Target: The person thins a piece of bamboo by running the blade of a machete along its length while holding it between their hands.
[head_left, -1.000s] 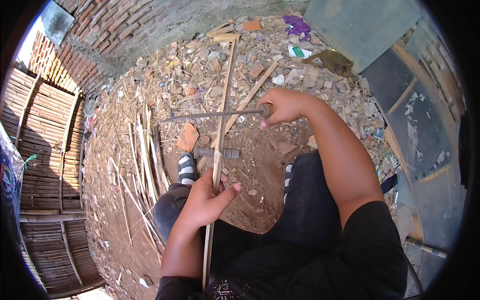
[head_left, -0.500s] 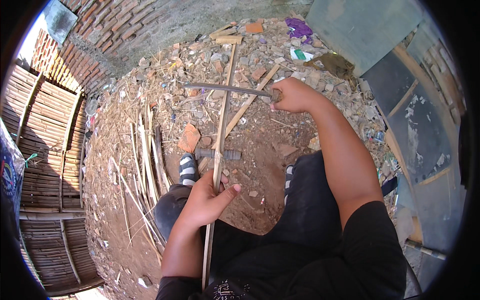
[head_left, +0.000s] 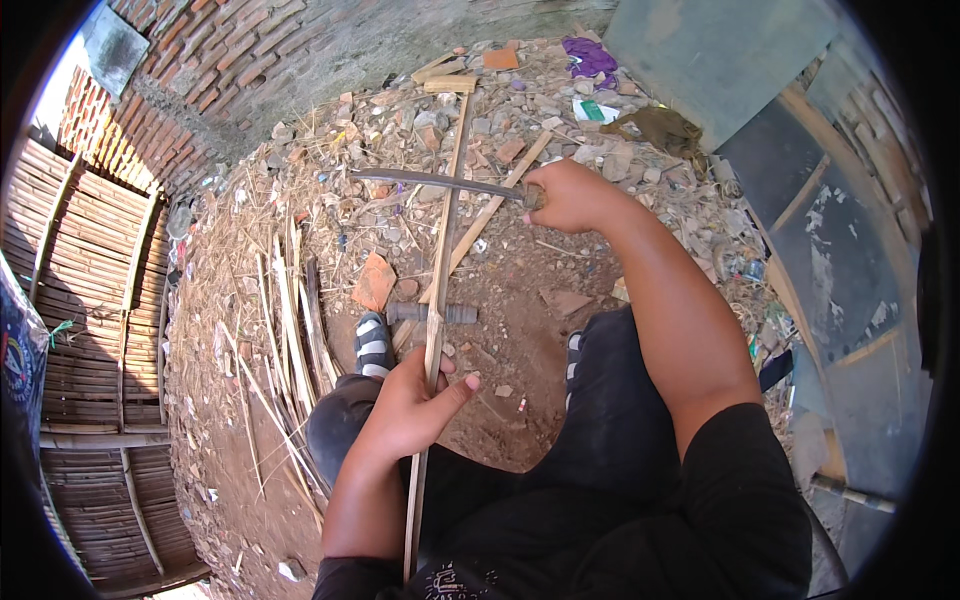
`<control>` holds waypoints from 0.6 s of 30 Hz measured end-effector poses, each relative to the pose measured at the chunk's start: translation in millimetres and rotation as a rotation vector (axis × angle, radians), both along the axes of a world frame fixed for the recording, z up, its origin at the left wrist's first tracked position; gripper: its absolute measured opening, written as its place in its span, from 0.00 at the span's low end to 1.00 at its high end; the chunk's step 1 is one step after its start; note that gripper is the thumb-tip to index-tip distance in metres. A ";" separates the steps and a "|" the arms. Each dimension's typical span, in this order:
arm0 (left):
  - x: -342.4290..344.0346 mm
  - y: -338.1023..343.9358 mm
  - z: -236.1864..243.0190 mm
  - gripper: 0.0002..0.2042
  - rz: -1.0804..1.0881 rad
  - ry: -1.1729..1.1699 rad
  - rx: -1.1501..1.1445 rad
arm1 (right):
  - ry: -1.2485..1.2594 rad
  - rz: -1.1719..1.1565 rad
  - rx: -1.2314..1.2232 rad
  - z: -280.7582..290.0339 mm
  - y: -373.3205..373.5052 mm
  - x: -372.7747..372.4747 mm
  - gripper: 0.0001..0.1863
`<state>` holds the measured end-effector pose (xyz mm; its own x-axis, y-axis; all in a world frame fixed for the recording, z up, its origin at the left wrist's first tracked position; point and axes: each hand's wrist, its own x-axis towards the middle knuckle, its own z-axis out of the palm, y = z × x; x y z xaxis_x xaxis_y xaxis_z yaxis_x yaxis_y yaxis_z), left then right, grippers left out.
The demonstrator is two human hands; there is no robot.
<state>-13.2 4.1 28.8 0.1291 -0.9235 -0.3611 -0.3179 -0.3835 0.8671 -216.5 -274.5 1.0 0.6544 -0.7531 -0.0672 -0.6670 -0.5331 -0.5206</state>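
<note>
My left hand (head_left: 408, 412) is closed round a long, narrow bamboo strip (head_left: 443, 250), its thumb lying off to the right side. The strip runs from my lap away across the ground, its far end by a short piece of wood (head_left: 450, 85). My right hand (head_left: 575, 198) grips the handle of a long, slightly curved machete (head_left: 405, 177). Its dark blade lies crosswise over the far part of the strip and points left. The handle is mostly hidden in my fist. A second bamboo strip (head_left: 490, 212) slants beneath on the ground.
Several split bamboo pieces (head_left: 290, 320) lie left of my foot. A dark ridged cylinder (head_left: 445, 313) and a broken brick (head_left: 374, 281) are between my feet and the rubble. A brick wall (head_left: 240, 60) stands behind, a bamboo-slat panel (head_left: 90, 290) at left, dark boards (head_left: 800, 210) at right.
My right hand has shifted a little to the left, and the machete blade with it, now reaching further past the bamboo strip. My left hand keeps its hold almost unchanged.
</note>
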 end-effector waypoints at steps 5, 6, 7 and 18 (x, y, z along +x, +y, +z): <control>-0.7 0.3 6.0 0.16 -0.013 -0.051 0.046 | 0.060 0.323 0.072 13.8 25.6 17.6 0.23; -2.5 0.0 5.9 0.16 -0.007 -0.017 0.029 | 0.082 0.370 0.094 20.3 27.9 17.5 0.23; -6.6 -0.6 5.8 0.16 0.000 0.016 0.010 | 0.078 0.300 0.102 14.6 20.3 13.7 0.24; 0.7 1.8 1.2 0.15 0.017 0.038 0.014 | 0.028 0.295 0.112 8.0 15.9 15.9 0.31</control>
